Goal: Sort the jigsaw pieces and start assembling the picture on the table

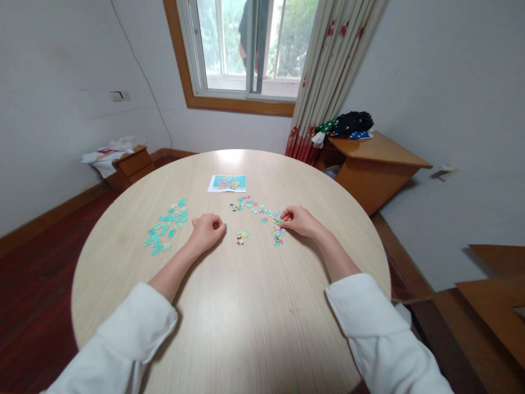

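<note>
My left hand (208, 230) is pinched closed over the table, with a small teal puzzle piece (226, 227) showing at its fingertips. Between my hands lies a small joined cluster of yellow puzzle pieces (241, 237). My right hand (298, 220) has its thumb and fingers together at the edge of a curved spread of mixed-colour puzzle pieces (259, 208); whatever is between those fingertips is too small to make out. Left of my left hand is a loose pile of teal puzzle pieces (167, 225). Behind the pieces lies a printed picture sheet (228, 183).
The round wooden table (241, 328) fills the middle of the view. Beyond it are a window (250, 49) and a curtain (328, 71). A wooden desk (377, 153) with cloths (353, 125) stands back right, and a small cabinet (135, 164) back left.
</note>
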Motion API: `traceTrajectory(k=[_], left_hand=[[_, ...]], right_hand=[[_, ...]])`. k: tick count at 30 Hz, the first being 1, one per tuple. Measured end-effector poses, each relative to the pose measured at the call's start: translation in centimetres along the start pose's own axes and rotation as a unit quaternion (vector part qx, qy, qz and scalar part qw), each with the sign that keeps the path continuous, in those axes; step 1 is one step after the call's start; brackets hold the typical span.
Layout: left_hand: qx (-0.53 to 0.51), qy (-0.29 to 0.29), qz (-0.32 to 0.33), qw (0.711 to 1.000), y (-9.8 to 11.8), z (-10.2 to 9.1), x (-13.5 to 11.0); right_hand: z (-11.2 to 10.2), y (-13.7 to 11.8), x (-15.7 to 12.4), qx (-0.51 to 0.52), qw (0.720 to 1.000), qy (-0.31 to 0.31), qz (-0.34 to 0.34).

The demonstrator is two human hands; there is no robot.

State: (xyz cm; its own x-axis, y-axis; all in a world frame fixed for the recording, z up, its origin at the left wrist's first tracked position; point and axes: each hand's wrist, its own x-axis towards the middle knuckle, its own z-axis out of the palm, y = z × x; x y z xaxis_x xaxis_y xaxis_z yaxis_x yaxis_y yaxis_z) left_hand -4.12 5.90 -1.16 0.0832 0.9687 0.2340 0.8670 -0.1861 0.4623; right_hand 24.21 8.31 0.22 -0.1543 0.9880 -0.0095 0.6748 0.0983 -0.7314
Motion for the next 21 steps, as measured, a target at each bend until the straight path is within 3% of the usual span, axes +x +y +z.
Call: traceTrajectory(k=[7,15,21], left_hand=[[-0.009,0.002,0.008,1.0,-0.1,0.0,-0.1],[-0.027,0.007,0.003,1.0,0.0,0.1,-0.1],[-0.069,0.083,0.034,0.994,0.6,-0.4,-0.3]], right_hand=[[0.2,0.3,0.2,0.074,0.997,-0.011,0.001],[0.4,-0.2,-0.2,0.181,0.982,-0.011,-0.047],[2.2,-2.4,-0.3,0.309,0.949,0.045,-0.042]])
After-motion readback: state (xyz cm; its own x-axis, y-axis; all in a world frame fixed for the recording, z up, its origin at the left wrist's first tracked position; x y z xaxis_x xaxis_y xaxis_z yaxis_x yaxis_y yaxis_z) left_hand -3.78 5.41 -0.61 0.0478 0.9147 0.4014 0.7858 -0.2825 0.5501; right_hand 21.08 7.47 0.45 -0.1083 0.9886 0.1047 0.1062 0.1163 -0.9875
